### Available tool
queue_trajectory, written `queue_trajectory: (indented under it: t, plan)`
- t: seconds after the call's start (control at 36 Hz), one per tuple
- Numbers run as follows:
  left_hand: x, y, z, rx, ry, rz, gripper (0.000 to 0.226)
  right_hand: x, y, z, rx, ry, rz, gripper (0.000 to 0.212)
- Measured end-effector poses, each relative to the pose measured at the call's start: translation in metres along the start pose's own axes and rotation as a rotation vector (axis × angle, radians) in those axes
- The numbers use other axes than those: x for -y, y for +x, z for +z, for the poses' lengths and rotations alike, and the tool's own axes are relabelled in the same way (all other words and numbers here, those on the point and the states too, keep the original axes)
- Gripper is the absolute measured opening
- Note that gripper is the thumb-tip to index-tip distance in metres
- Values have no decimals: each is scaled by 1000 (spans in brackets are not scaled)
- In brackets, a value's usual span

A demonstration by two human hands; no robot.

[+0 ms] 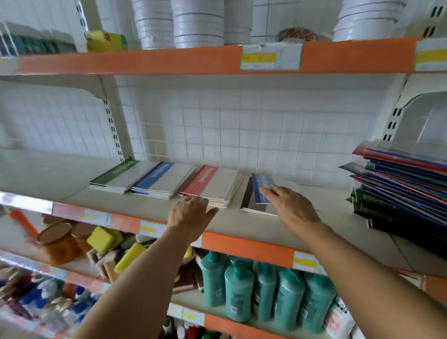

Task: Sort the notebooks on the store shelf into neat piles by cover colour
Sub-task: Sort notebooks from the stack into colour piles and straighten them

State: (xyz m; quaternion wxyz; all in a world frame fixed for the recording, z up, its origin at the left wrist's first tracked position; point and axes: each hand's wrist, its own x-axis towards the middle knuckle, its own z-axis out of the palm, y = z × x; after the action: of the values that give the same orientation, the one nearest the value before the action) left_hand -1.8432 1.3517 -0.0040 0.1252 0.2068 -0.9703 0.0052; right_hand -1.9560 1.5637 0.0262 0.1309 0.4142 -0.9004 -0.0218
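Notebook piles lie side by side on the middle shelf (317,223): a green-banded pile (115,177), a blue-banded pile (161,181), a red-banded pile (214,185) and a black-banded pile (248,199) at the right. A single blue-banded notebook (261,188) lies tilted on top of the black pile. My right hand (292,208) rests on that blue notebook with its fingers stretched out over the cover. My left hand (190,215) is open at the front edge of the red pile, fingertips touching it.
A tall slanted stack of coloured folders (404,191) fills the shelf's right end. White bowl stacks (197,18) stand on the shelf above. Teal bottles (263,292), sponges (106,238) and jars (55,242) sit on the shelf below, behind orange price strips.
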Motion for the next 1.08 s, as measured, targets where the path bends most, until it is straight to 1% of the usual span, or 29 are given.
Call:
queue_trajectory:
  t: [0.17,0.42,0.64,0.83,0.94,1.08]
  plan:
    - [47,-17,-11,-16,-7,-83,44,49,20,-9,-14,-2,-56,72]
    - [150,-25,-9,25,73,-88,47,151,78,-14,-49,-10,-52,63]
    - [233,-12,-11,13,89,-69,46,229,124,-9,-67,22,-67,58]
    - [260,12,-10,-30,78,-28,46,259,157,-14,-41,37,-88,63]
    - [267,32,-9,-69,65,-20,45,264,178,-13,-63,40,-104,64]
    - [275,56,-6,-49,78,-33,46,269,197,-7,-66,77,-102,71]
